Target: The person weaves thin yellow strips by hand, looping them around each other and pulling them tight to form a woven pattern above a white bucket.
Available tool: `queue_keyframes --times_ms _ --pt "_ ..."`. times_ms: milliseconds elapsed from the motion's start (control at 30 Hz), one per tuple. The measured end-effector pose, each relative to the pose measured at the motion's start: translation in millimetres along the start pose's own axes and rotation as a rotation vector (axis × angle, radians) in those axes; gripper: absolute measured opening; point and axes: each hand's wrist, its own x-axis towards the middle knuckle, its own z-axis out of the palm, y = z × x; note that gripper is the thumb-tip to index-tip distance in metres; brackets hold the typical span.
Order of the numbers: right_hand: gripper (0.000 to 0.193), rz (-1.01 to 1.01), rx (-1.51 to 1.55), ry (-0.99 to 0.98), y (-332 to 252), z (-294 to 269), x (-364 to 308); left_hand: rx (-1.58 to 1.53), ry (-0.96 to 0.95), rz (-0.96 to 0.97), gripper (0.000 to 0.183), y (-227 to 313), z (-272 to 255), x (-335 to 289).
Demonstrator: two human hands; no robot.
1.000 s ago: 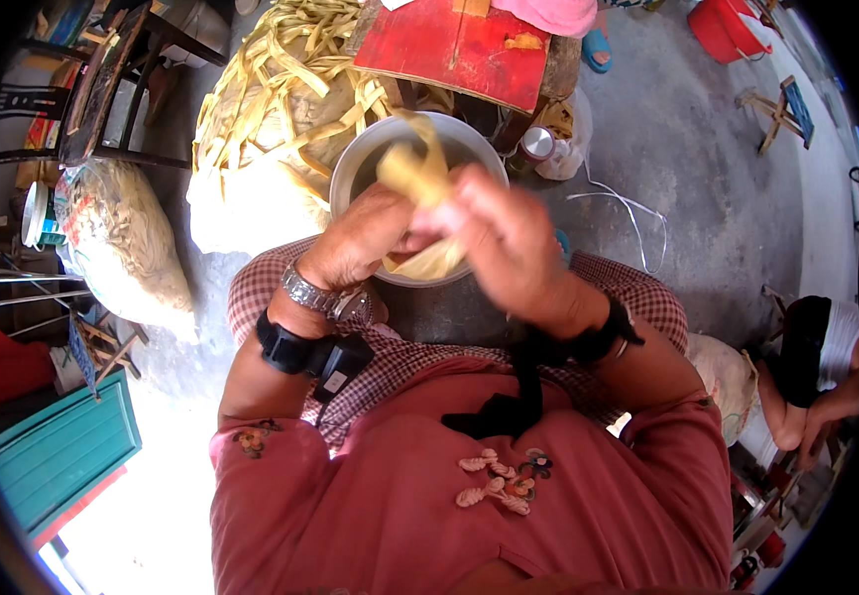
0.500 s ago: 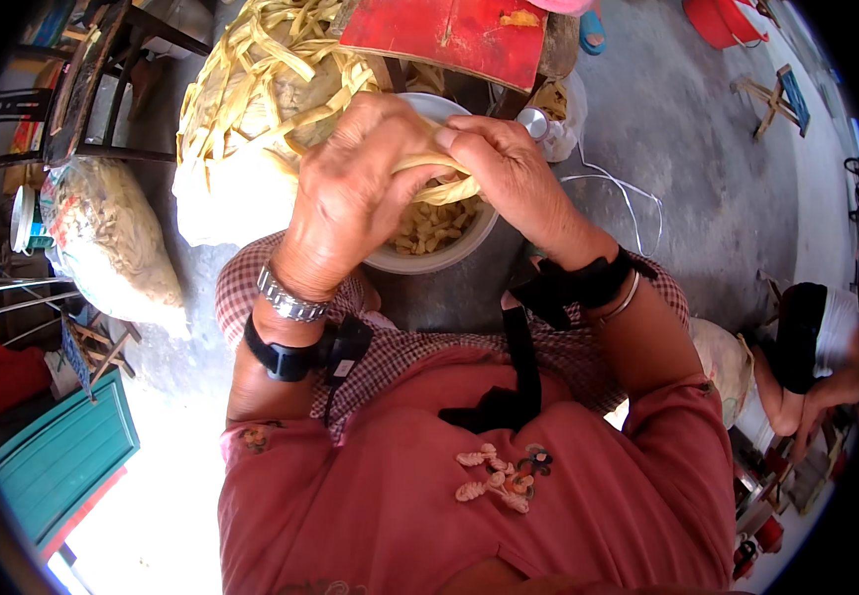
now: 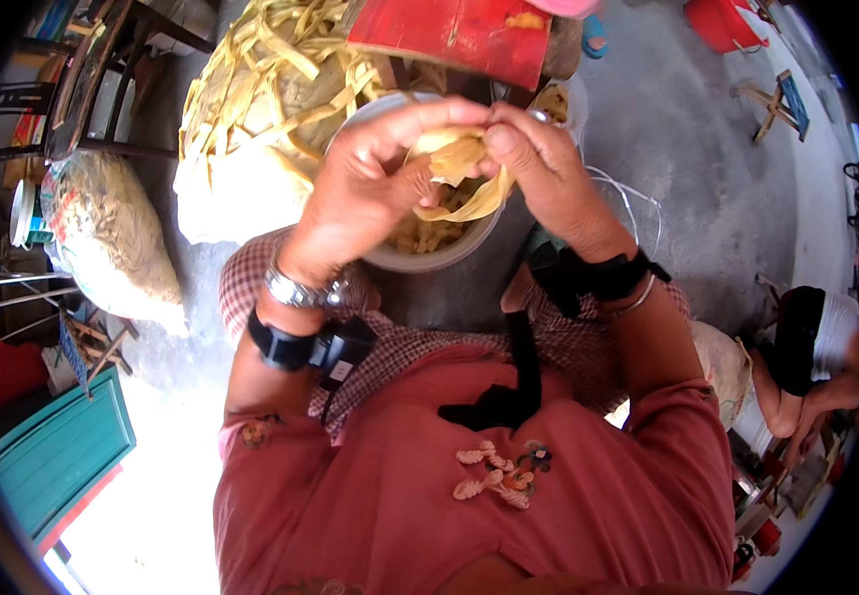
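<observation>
Both hands hold a flat, pale yellow strip (image 3: 479, 203) above a white bucket (image 3: 439, 265). My left hand (image 3: 360, 193) curls round the strip's left part, its thumb and forefinger bent towards each other. My right hand (image 3: 558, 183) pinches the far end between thumb and fingers. The strip is folded into a loop between them, somewhat blurred. Small yellow pieces (image 3: 419, 236), apparently folded or knotted, lie in the bucket, partly hidden by my hands. Beyond my left hand, many loose yellow strips (image 3: 251, 89) are heaped on a bulging pale sack (image 3: 231, 193).
A red board (image 3: 449, 40) stands just past the bucket. At left are a filled plastic sack (image 3: 117, 233) and a dark wooden chair (image 3: 82, 99). A small folding stool (image 3: 781, 104) and a red bucket (image 3: 722, 22) stand far right. Another person's arm (image 3: 821, 397) shows at right.
My hands have moved slightly right and turned, the left hand opening its curl more towards me. The strip, stretched between them before, now bends into a loop.
</observation>
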Motion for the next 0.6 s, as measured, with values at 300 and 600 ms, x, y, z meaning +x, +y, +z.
queue_keyframes --times_ms 300,600 --pt "0.027 -0.015 0.166 0.163 -3.4 5.2 4.9 0.052 0.099 -0.111 0.039 3.3 17.8 7.7" --pt "0.045 -0.05 0.102 0.273 13.0 -12.9 -4.3 -0.42 -0.078 -0.193 0.049 3.8 10.1 7.4"
